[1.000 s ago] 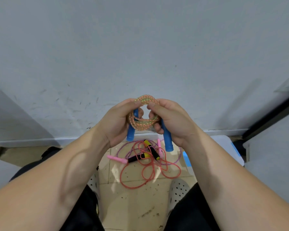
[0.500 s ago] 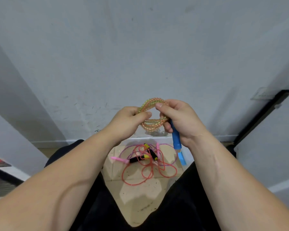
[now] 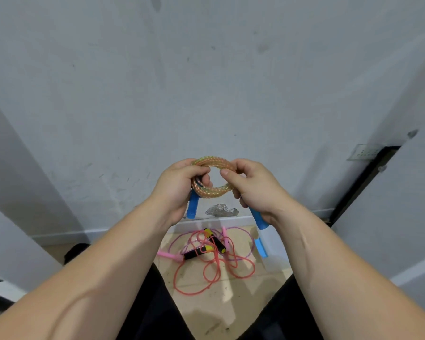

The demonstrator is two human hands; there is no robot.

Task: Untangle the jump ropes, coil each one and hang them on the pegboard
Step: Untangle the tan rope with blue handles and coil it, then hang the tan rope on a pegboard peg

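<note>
- Between the left grip [image 3: 179, 185] and the right grip [image 3: 253, 190], raised in front of a scuffed grey wall [image 3: 206, 82], sits the orange-and-green braided jump rope [image 3: 214, 191], wound into a small ring of several turns.
- The left grip is closed round the ring's left side, with the thumb over the top and the fingers curled through the hole. This seems meant to pin the turns together so they cannot spring apart.
- The right grip pinches the ring's right side between thumb and forefinger, with the other fingers curled lower down. It looks placed to even out the loops.
- One blue plastic handle [image 3: 192, 204] hangs just below the left grip, and the other blue plastic handle [image 3: 258, 218] juts down and outward from under the right grip. Both are outside the ring, probably so the hole stays free for a peg.
- Well below both grips, on the tan tiled floor [image 3: 206, 310], the red thin-cord jump rope with black-and-yellow handles [image 3: 215, 241] and the purple cord jump rope with pink handles [image 3: 168, 255] lie crossed over one another, not yet untangled.
- No pegboard is in view. By my reading the first coil is about ready to hang, and two ropes remain.
</note>
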